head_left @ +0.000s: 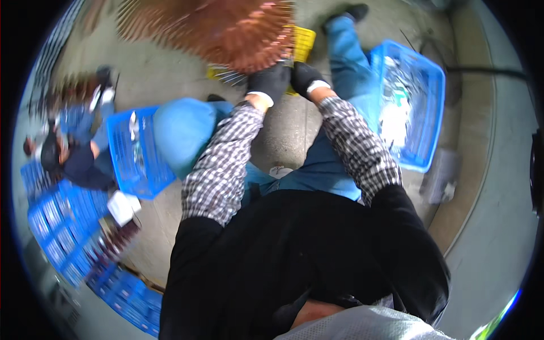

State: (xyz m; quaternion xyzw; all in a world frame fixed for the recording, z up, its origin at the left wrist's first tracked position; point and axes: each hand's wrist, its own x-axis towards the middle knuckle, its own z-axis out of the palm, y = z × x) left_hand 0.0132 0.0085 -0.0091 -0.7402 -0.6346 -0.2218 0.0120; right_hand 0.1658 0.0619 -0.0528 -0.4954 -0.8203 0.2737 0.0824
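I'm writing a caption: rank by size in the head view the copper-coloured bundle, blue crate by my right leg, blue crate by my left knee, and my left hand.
1. Copper-coloured bundle, though cut off
2. Right blue crate
3. Left blue crate, partly hidden by the left knee
4. Left hand

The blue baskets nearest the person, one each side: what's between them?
In the head view, the person's legs, checked sleeves and some floor lie between the left basket and the right basket.
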